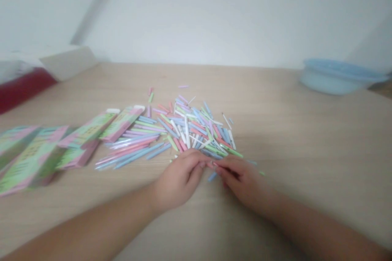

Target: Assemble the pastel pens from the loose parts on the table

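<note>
My left hand [180, 177] and my right hand [245, 181] meet in front of a heap of pastel pen parts [199, 124]. Both are closed in a pinch, fingertips almost touching. Between them shows a thin pink pen part [211, 164], mostly covered by the fingers, so its full shape is hidden. The heap mixes slim tubes, cap-like pieces and thin white rods in blue, green, purple, coral and white. A short blue piece [212, 176] lies on the table just under my fingertips. Left of the heap, longer pastel pens [134, 144] lie side by side.
Several green and pink printed boxes [84, 128] lie on the left of the wooden table [275, 130]. A light blue basin [337, 76] stands at the back right. At the back left is an open carton [69, 63] with something dark red [27, 87] beside it.
</note>
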The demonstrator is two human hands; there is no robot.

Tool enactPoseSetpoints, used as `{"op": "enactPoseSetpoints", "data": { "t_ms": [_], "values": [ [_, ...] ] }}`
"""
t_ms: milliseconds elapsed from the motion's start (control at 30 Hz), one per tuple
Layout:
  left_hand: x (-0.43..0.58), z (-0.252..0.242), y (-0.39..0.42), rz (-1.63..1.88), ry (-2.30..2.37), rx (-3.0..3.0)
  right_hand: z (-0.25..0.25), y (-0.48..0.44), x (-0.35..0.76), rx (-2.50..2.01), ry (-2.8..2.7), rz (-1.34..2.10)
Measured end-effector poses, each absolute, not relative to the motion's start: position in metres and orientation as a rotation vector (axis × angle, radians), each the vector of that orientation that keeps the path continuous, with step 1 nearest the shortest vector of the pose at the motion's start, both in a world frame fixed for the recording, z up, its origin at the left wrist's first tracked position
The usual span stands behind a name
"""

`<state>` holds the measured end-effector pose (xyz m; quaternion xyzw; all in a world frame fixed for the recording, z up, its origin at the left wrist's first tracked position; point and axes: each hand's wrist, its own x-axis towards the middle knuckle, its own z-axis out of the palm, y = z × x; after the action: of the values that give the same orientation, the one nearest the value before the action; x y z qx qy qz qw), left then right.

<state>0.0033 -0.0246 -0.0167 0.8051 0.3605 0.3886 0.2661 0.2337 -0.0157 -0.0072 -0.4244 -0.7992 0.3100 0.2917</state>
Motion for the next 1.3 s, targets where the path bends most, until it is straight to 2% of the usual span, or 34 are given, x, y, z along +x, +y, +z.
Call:
{"op": "enactPoseSetpoints", "data": {
  "t_ms": [1300],
  "values": [
    [0.0006,-0.0211,-0.0240,0.905,1.069,2.253,-0.0133,-0.0150,0.2333,-1.179,-2.145,0.821]
  ]
}}
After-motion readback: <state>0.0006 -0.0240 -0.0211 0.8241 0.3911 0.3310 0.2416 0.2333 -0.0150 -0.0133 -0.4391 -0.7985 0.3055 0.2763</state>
